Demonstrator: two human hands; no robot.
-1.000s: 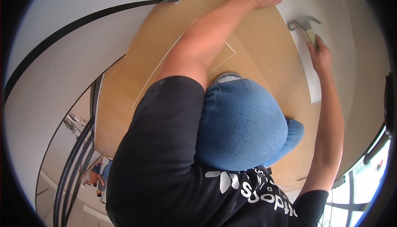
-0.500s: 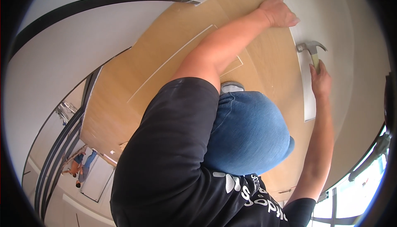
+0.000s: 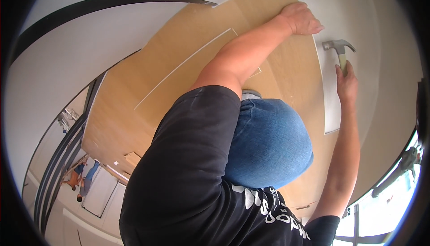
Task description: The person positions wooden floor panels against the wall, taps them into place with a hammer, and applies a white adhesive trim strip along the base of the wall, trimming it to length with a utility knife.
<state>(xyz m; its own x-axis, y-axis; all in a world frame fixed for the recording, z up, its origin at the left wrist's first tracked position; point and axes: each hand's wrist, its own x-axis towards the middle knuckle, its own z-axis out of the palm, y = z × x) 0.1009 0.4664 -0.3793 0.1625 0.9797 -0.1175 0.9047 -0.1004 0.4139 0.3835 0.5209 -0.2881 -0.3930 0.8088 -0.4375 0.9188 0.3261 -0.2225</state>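
Note:
My right hand point(image 3: 347, 82) grips a claw hammer point(image 3: 341, 47) by its pale yellow-green handle. The grey steel head is a little to the right of the edge of a light-brown wood panel point(image 3: 286, 78), its striking face toward that edge. My left arm reaches across, and my left hand point(image 3: 301, 19) rests closed at the same edge, farther away than the hammer. Its fingers are curled, with thumb and fingertips together past the edge; anything held in them is too small to make out. My knee in blue jeans point(image 3: 268, 143) is over the panel.
White pencil-thin lines form a partial rectangle point(image 3: 183, 69) on the panel. A white wall point(image 3: 371, 66) lies along its right side. A black curved strip point(image 3: 112, 2) runs at upper left. Wood offcuts point(image 3: 133, 158) lie at lower left, and two people point(image 3: 80, 181) are beyond.
The hammer head has shifted slightly up and away from the panel edge. My left hand appears slightly lower and remains closed. The whole view has moved a little.

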